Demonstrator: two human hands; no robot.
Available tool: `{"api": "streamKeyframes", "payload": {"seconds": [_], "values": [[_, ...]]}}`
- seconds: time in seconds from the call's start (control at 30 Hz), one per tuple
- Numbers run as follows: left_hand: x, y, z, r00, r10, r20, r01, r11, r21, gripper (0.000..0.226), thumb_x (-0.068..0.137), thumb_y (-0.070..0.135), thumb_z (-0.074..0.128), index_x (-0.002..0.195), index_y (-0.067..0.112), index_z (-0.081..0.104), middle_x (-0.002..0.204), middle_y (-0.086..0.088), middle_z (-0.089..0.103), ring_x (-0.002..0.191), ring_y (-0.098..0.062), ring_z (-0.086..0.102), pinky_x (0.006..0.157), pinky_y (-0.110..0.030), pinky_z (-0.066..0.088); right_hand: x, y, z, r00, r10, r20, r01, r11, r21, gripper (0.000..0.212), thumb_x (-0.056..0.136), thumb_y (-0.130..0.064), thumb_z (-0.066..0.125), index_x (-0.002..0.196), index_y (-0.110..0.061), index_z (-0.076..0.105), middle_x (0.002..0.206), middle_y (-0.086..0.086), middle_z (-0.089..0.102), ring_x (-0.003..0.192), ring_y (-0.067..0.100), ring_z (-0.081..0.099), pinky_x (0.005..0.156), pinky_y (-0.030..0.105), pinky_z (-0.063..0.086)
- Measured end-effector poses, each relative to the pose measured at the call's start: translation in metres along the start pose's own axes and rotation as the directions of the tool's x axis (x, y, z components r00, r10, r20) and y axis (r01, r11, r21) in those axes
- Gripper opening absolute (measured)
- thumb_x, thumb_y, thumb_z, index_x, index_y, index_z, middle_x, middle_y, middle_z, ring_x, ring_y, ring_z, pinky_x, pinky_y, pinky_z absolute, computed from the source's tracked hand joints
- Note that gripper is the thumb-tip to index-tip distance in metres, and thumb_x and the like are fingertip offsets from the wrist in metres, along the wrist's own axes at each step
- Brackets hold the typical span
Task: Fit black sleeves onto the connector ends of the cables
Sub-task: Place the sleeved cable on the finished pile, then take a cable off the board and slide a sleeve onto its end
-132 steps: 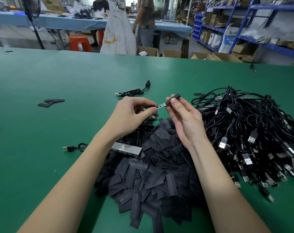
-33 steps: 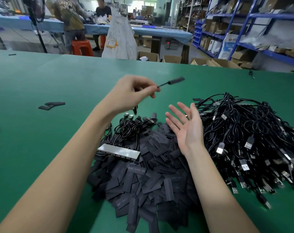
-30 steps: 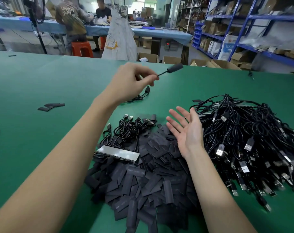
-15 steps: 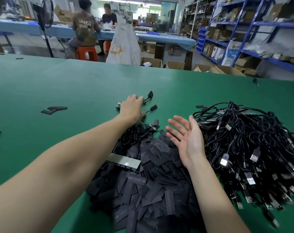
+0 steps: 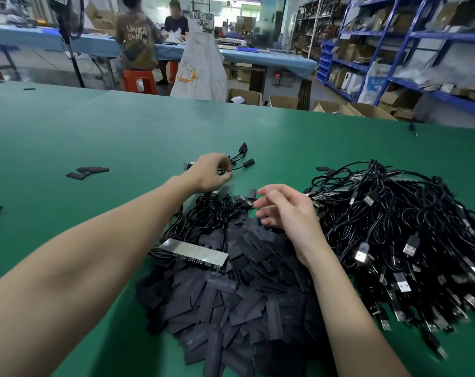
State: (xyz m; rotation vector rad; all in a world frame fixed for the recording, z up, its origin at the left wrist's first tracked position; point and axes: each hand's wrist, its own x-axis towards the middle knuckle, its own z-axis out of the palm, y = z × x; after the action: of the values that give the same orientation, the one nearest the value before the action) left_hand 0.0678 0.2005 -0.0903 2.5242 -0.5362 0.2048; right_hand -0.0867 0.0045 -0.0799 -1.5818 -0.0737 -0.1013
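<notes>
Green felt covers the table (image 5: 122, 137); at centre left lie a few stray sleeves (image 5: 88, 171). Just above centre, the left hand (image 5: 212, 171) has its grip closed on the cord of a sleeved cable (image 5: 241, 165) lying on the table. Below it, the sleeve pile (image 5: 231, 295) fills the lower middle, a grey strip (image 5: 195, 253) on its upper left edge. The right hand (image 5: 288, 210) hovers above the pile, grip loose, holding nothing. The cable heap (image 5: 399, 232) fills the right.
</notes>
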Motion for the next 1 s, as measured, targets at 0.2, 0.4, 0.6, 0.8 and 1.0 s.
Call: {"api": "streamKeyframes", "payload": {"seconds": [0.2, 0.4, 0.6, 0.8, 1.0], "values": [[-0.048, 0.027, -0.018, 0.999, -0.033, 0.025, 0.037, 0.984, -0.175, 0.01, 0.098, 0.024, 0.063, 0.099, 0.016, 0.069, 0.1, 0.003, 0.071, 0.097, -0.015, 0.066, 0.09, -0.023, 0.049, -0.003, -0.006, 0.0, 0.974, 0.031, 0.223, 0.051, 0.933, -0.356, 0.012, 0.098, -0.027, 0.064, 0.092, -0.022, 0.073, 0.082, -0.002, 0.077, 0.068, 0.011, 0.068, 0.066, 0.025, 0.053], [-0.105, 0.044, -0.034, 0.997, -0.071, -0.038, 0.059, 0.966, -0.253, 0.01, 0.097, 0.031, 0.064, 0.094, 0.024, 0.07, 0.097, 0.008, 0.072, 0.092, -0.007, 0.066, 0.079, -0.018, 0.049, -0.007, -0.011, 0.0, 0.961, -0.023, 0.275, 0.157, 0.866, -0.474, 0.004, 0.088, -0.027, 0.075, 0.09, -0.03, 0.075, 0.085, -0.005, 0.076, 0.08, 0.017, 0.068, 0.073, 0.017, 0.05], [-0.114, 0.046, -0.037, 0.997, -0.076, -0.031, 0.066, 0.97, -0.235, 0.01, 0.097, 0.031, 0.064, 0.093, 0.025, 0.071, 0.094, 0.007, 0.073, 0.092, -0.01, 0.067, 0.077, -0.019, 0.048, -0.024, -0.024, 0.006, 0.756, 0.151, 0.636, 0.331, 0.75, -0.572, 0.048, 0.071, -0.043, 0.09, 0.113, -0.043, 0.065, 0.111, -0.014, 0.064, 0.106, 0.001, 0.057, 0.092, 0.019, 0.044], [-0.114, 0.047, -0.042, 0.997, -0.057, -0.06, 0.038, 0.961, -0.275, 0.013, 0.098, 0.028, 0.063, 0.094, 0.02, 0.072, 0.093, 0.007, 0.074, 0.091, -0.009, 0.067, 0.083, -0.021, 0.05, -0.022, -0.013, 0.019, 0.812, -0.064, 0.58, 0.432, 0.734, -0.524, 0.02, 0.078, -0.03, 0.086, 0.094, -0.034, 0.075, 0.095, -0.01, 0.064, 0.087, 0.007, 0.059, 0.076, 0.018, 0.043], [-0.118, 0.057, -0.058, 1.0, -0.001, 0.008, 0.004, 0.936, -0.353, 0.031, 0.103, 0.04, 0.053, 0.086, 0.021, 0.072, 0.076, -0.003, 0.071, 0.066, -0.009, 0.06, 0.06, -0.022, 0.044, -0.008, 0.002, 0.019, 0.961, -0.162, 0.225, 0.243, 0.883, -0.403, 0.012, 0.078, -0.043, 0.082, 0.083, -0.034, 0.077, 0.076, -0.015, 0.074, 0.066, 0.004, 0.062, 0.069, 0.019, 0.048]]}}
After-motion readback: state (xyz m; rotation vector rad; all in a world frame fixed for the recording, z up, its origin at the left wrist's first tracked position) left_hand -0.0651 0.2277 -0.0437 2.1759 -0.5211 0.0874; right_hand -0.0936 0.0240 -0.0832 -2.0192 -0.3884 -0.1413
